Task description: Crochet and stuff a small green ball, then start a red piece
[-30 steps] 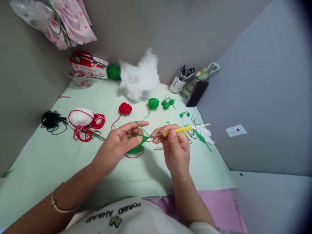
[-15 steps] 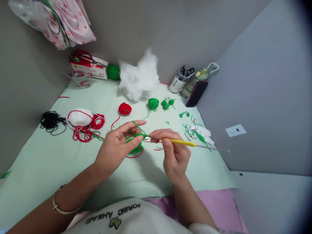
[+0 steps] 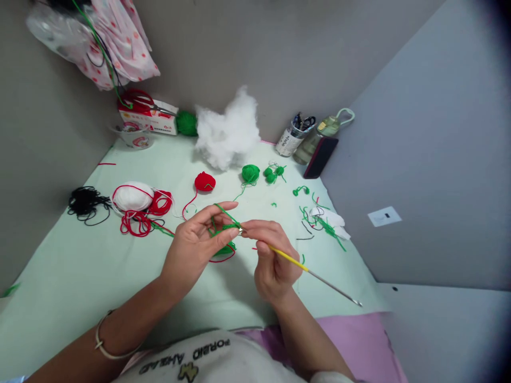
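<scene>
My right hand [image 3: 277, 260] grips a crochet hook [image 3: 293, 259] by its yellow handle, and the bare metal end slants down to the right. The working tip meets green yarn at my left fingertips, where the fingers cover it. Between thumb and fingers my left hand [image 3: 191, 244] pinches a small piece of green crochet [image 3: 228, 227], with a strand of green yarn running over the raised index finger. Beneath it, partly hidden, lies more green yarn [image 3: 228, 249] with a red strand around it. Farther back on the table sits a green yarn ball [image 3: 250, 174].
A red yarn ball [image 3: 205, 182], white yarn [image 3: 133, 196] and black yarn [image 3: 85, 204] lie to the left. White stuffing [image 3: 227, 130] is at the back. Scissors [image 3: 138, 100] rest on a box. A pen cup [image 3: 290, 139], bottle [image 3: 307, 148] and phone [image 3: 321, 158] stand back right, near yarn scraps [image 3: 329, 226].
My right hand has shifted slightly left and turned, so the hook's free end has swung downward. My left hand still pinches the green crochet piece. The view has shifted slightly.
</scene>
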`<action>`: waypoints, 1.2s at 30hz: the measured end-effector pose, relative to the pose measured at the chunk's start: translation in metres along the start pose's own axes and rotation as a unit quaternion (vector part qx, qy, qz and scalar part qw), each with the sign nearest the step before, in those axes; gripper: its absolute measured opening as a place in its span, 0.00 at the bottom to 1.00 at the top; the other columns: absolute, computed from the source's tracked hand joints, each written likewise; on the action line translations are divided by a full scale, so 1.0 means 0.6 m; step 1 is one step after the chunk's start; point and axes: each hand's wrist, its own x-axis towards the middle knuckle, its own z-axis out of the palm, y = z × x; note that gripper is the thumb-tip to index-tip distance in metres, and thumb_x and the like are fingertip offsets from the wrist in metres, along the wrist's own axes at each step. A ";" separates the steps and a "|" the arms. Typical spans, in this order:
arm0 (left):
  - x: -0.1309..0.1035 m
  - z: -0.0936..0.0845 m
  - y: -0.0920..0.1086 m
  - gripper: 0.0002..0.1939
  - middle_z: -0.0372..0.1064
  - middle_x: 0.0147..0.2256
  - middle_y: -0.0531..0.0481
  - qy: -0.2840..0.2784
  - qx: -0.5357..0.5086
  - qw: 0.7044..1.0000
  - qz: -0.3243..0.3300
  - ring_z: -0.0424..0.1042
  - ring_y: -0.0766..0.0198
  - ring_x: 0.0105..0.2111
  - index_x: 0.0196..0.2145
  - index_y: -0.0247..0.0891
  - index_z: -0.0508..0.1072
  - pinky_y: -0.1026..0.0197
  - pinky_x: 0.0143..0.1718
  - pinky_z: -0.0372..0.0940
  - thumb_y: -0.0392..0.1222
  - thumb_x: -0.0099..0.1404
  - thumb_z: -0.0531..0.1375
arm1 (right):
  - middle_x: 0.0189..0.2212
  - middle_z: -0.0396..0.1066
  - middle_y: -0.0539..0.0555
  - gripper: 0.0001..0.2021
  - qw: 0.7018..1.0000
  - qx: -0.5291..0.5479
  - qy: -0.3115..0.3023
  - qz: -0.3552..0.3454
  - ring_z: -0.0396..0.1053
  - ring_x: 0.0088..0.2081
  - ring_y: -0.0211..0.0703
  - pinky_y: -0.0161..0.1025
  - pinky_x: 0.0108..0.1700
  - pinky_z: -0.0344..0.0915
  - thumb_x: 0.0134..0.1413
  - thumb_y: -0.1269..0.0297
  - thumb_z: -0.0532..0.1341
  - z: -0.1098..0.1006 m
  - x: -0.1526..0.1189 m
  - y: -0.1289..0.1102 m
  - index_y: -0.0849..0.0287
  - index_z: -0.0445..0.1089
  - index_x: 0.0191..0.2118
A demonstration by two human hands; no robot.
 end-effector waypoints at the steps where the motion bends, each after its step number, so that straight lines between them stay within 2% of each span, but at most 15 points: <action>1: 0.001 0.000 0.002 0.21 0.69 0.33 0.54 -0.001 -0.001 1.000 -0.003 0.69 0.66 0.35 0.49 0.44 0.81 0.66 0.36 0.67 0.41 0.57 0.73 | 0.39 0.80 0.54 0.14 1.000 0.005 0.001 0.007 0.79 0.42 0.48 0.47 0.39 0.76 0.69 0.72 0.55 0.000 0.000 0.000 0.50 0.74 0.51; 6: 0.004 -0.004 0.003 0.22 0.69 0.35 0.54 -0.018 -0.008 1.000 -0.013 0.69 0.65 0.38 0.52 0.45 0.80 0.65 0.40 0.68 0.42 0.59 0.73 | 0.39 0.80 0.54 0.13 0.995 0.055 0.040 0.069 0.78 0.42 0.46 0.46 0.40 0.76 0.70 0.72 0.55 0.005 0.002 -0.001 0.50 0.76 0.48; 11: 0.002 -0.009 0.000 0.22 0.69 0.35 0.54 -0.043 -0.061 0.996 -0.048 0.68 0.68 0.36 0.51 0.46 0.81 0.68 0.38 0.65 0.43 0.59 0.74 | 0.38 0.80 0.52 0.12 0.984 0.097 0.058 0.138 0.77 0.37 0.41 0.41 0.38 0.75 0.71 0.69 0.56 0.007 0.010 -0.008 0.51 0.77 0.45; 16: 0.003 -0.008 0.004 0.20 0.71 0.36 0.53 -0.032 -0.093 0.993 -0.063 0.70 0.67 0.37 0.48 0.45 0.83 0.67 0.40 0.64 0.44 0.57 0.75 | 0.39 0.80 0.52 0.11 0.935 0.238 0.057 0.255 0.77 0.34 0.37 0.39 0.39 0.74 0.72 0.64 0.57 0.001 0.021 -0.007 0.53 0.77 0.42; 20: 0.006 -0.010 0.006 0.18 0.72 0.36 0.53 -0.031 -0.079 0.995 -0.056 0.71 0.66 0.39 0.47 0.47 0.83 0.65 0.43 0.64 0.45 0.57 0.74 | 0.37 0.80 0.51 0.11 0.911 0.289 0.051 0.288 0.77 0.33 0.36 0.37 0.39 0.73 0.72 0.61 0.57 -0.003 0.024 -0.002 0.54 0.76 0.41; 23: 0.008 -0.014 0.004 0.18 0.72 0.36 0.53 -0.030 -0.061 0.996 -0.049 0.71 0.66 0.39 0.47 0.47 0.83 0.65 0.43 0.64 0.45 0.59 0.74 | 0.37 0.80 0.51 0.11 0.914 0.289 0.043 0.281 0.78 0.33 0.36 0.37 0.39 0.73 0.72 0.62 0.57 -0.003 0.025 0.000 0.54 0.76 0.41; 27: 0.008 -0.020 -0.003 0.18 0.74 0.37 0.53 -0.034 -0.019 0.999 -0.028 0.72 0.66 0.39 0.49 0.48 0.82 0.64 0.42 0.65 0.46 0.61 0.72 | 0.38 0.79 0.52 0.11 0.937 0.241 0.035 0.251 0.78 0.34 0.37 0.38 0.39 0.74 0.72 0.63 0.57 -0.004 0.024 -0.002 0.54 0.77 0.42; 31: 0.007 -0.021 -0.008 0.18 0.74 0.37 0.52 -0.020 0.024 0.999 -0.006 0.71 0.65 0.38 0.50 0.48 0.82 0.64 0.40 0.66 0.46 0.62 0.72 | 0.38 0.79 0.53 0.11 0.974 0.153 0.012 0.167 0.77 0.36 0.39 0.38 0.37 0.74 0.72 0.68 0.56 -0.007 0.025 -0.007 0.54 0.77 0.44; 36: 0.006 -0.017 -0.008 0.16 0.73 0.34 0.55 0.017 0.042 0.999 0.017 0.70 0.68 0.36 0.47 0.46 0.83 0.67 0.39 0.66 0.42 0.61 0.72 | 0.38 0.79 0.54 0.12 0.997 0.047 -0.033 0.057 0.78 0.40 0.44 0.42 0.39 0.76 0.70 0.73 0.55 -0.009 0.021 -0.008 0.53 0.74 0.48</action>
